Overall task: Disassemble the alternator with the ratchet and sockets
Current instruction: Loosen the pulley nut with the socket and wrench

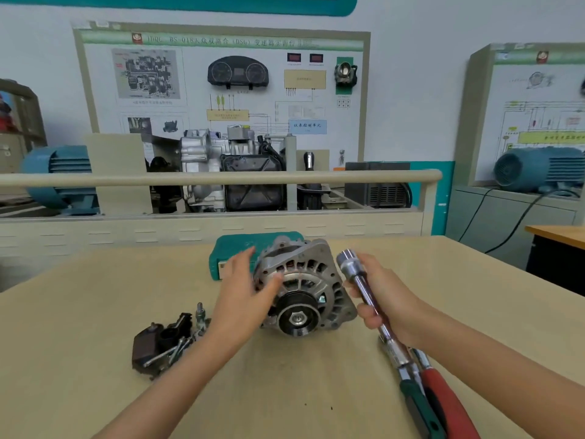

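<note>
Tabletop (316, 391): left hand (245, 289) touches alternator (304, 289), right hand (384, 299) grips ratchet (373, 302)

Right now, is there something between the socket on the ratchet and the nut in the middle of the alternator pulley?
Nothing visible blocks it. The socket is raised to the right of the alternator, and the pulley nut faces the camera uncovered. The left hand rests on the housing, left of the nut.

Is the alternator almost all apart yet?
Not yet. Some removed parts already lie on the table. The left hand rests on the alternator, and the right hand holds the ratchet. The pulley nut is still on.
</note>
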The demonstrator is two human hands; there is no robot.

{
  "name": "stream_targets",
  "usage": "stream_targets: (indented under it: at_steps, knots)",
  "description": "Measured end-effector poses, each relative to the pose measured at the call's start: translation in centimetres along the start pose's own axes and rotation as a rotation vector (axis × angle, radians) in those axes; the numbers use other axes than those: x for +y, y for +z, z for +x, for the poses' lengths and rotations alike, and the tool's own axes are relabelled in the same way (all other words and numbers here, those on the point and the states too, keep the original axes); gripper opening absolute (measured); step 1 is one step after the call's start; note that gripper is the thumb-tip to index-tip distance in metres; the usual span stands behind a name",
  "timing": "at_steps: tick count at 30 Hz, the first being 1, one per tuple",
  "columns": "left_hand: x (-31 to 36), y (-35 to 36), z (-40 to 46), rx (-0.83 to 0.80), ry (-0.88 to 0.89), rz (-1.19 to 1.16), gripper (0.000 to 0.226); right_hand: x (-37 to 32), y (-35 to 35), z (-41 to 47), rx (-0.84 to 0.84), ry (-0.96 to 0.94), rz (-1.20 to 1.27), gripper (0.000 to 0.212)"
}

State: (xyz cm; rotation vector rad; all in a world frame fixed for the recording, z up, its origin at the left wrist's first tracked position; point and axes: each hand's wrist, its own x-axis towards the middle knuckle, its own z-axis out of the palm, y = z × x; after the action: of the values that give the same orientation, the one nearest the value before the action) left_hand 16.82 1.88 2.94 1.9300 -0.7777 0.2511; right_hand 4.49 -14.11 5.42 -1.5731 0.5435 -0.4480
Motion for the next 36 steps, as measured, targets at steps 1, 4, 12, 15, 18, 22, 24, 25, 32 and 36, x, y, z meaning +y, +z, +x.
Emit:
stream_targets:
  at_steps: [1,4,12,15,18,22,24,25,32,36]
  knots:
    - [0.1,-0.2,-1.0,0.074,-0.083,-0.111,0.034,0.5,-0.3,-0.6,-0.040,0.071,0.115,0.043]
    - [0.8,-0.7,-4.1,-0.198,-0.477,-0.435,0.025,1.0,-0.5,-1.9,-0.173,0.274,0.355,0.044]
    - [4.6,0.3,-10.2,-0.830,-0.773,-0.822,0.047,2.6,3.7,-4.0,-0.193,0.416,0.517,0.033]
    - [4.9,0.2,-11.5,-0.752,-0.737,-0.798,0.038,2.8,4.0,-4.5,-0.219,0.434,0.550,0.031]
    - [5.1,0.2,-12.6,-0.686,-0.708,-0.766,0.030,3.1,4.4,-5.1,-0.282,0.469,0.455,0.029]
    - [4.6,0.8,-13.3,-0.478,-0.698,-0.708,0.026,2.8,5.4,-5.3,-0.343,0.469,0.363,0.023]
    - [4.4,0.9,-13.0,-0.402,-0.676,-0.681,0.026,2.6,5.8,-5.0,-0.335,0.451,0.351,0.025]
    - [4.4,0.9,-12.8,-0.383,-0.670,-0.683,0.026,2.5,6.0,-4.8,-0.332,0.443,0.351,0.025]
    - [4.7,1.7,-12.1,-0.368,-0.667,-0.709,0.022,3.3,6.2,-3.7,-0.342,0.410,0.340,0.024]
    - [4.4,2.1,-12.1,-0.339,-0.640,-0.647,0.026,4.1,5.6,-2.9,-0.233,0.298,0.335,0.023]
